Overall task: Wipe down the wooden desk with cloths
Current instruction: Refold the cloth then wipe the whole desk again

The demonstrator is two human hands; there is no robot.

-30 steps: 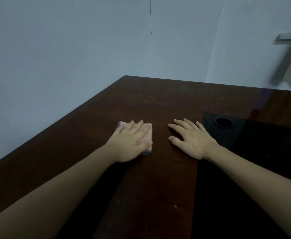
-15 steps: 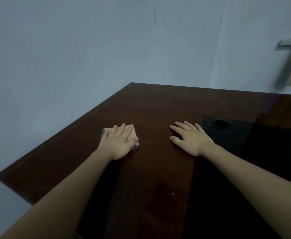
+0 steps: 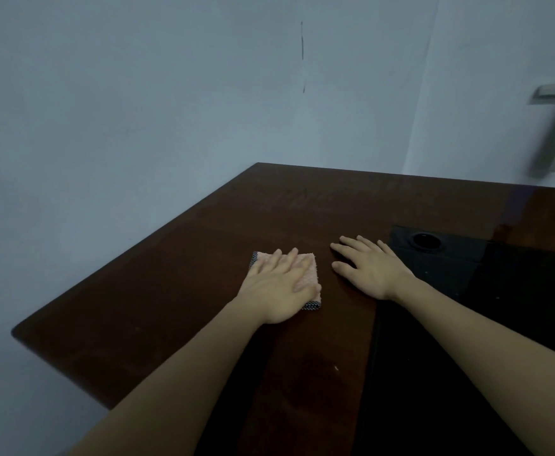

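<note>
At frame centre, a folded pink cloth (image 3: 305,274) is pressed flat on the wooden desk (image 3: 171,291) by the left hand (image 3: 277,287), fingers extended. The right hand (image 3: 370,269) is rested open alongside. The cloth is judged soft, light; best controlled by palm pressure.

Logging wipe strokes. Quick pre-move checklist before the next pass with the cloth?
1. Cloth under palm: ok. Left hand presses flat on the pink cloth.
2. Cloth flat on the wooden desk: ok, folded square, dark patterned edge showing.
3. Bracing hand: ok. Right hand rests flat on bare wood, apart from the cloth.
4. Path toward the far corner: ok, nothing on the wood there.
5. Black inset panel with round grommet hole: beside the right hand, off the cloth's side.
6. Cloth dampness: cannot tell.
</note>
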